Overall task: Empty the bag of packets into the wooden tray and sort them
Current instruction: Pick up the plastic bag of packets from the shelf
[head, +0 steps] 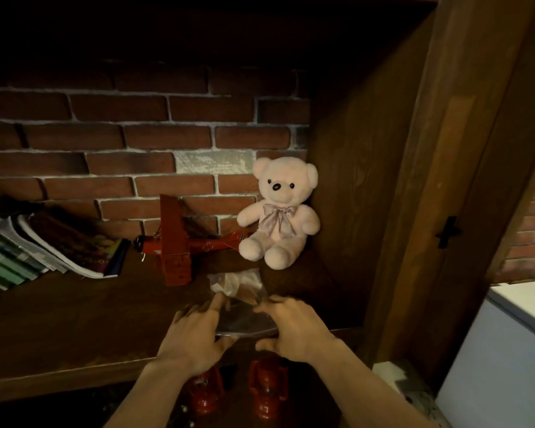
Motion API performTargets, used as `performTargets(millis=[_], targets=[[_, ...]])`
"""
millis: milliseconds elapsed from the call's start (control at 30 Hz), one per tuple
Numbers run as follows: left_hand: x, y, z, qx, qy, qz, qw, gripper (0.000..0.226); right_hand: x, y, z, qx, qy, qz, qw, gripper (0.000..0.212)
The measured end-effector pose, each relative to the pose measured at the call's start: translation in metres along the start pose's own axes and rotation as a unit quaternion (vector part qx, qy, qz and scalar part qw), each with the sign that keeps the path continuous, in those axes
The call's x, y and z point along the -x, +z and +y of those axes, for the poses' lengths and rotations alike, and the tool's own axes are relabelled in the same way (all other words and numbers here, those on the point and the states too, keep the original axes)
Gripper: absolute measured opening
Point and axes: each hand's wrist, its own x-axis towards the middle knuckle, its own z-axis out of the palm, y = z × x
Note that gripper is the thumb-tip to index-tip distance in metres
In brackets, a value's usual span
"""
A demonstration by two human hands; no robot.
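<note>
A cream-white teddy bear (280, 211) wears a pale lilac bow (278, 222). Beside it is a red toy plane (179, 242) with white markings. The shelf (59, 329) is dark brown wood, the brick wall (121, 137) reddish-brown with grey mortar. The clear bag (238, 291) shows tan and white contents.

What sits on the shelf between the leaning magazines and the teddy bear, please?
In the head view, a red toy plane stands between the magazines and the teddy bear, its tail reaching the bear's side.
</note>
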Motion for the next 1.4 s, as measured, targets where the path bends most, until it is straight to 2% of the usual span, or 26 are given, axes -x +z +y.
performTargets(millis=[67, 167, 267, 400, 567, 800, 1100, 1400], targets=[[0.001, -0.003, 0.001, 0.001, -0.002, 0.009, 1.000, 0.037, 0.001, -0.005, -0.001, 0.008, -0.003, 0.001, 1.000, 0.050], [0.004, -0.013, 0.004, -0.009, 0.000, 0.029, 1.000, 0.028, 0.006, -0.014, -0.003, 0.006, -0.014, 0.023, 1.000, 0.018], [0.006, -0.024, 0.008, -0.025, 0.002, 0.055, 0.998, 0.035, 0.009, -0.025, -0.003, 0.002, -0.012, 0.045, 0.999, 0.005], [0.007, -0.042, 0.016, -0.046, 0.002, 0.091, 0.995, 0.043, 0.012, -0.045, -0.007, 0.001, -0.020, 0.083, 0.996, 0.005], [0.018, -0.069, 0.027, -0.028, 0.020, 0.152, 0.988, 0.012, 0.018, -0.077, -0.015, 0.005, -0.040, 0.132, 0.990, 0.006], [0.039, -0.105, 0.041, -0.017, 0.044, 0.208, 0.977, 0.016, 0.033, -0.116, -0.034, 0.009, -0.058, 0.209, 0.976, 0.009], [0.065, -0.141, 0.048, -0.030, 0.049, 0.256, 0.965, 0.004, 0.053, -0.147, -0.057, 0.010, -0.052, 0.237, 0.970, 0.014], [0.086, -0.169, 0.051, -0.031, 0.046, 0.282, 0.958, 0.005, 0.067, -0.172, -0.077, 0.023, -0.035, 0.260, 0.965, 0.015]])
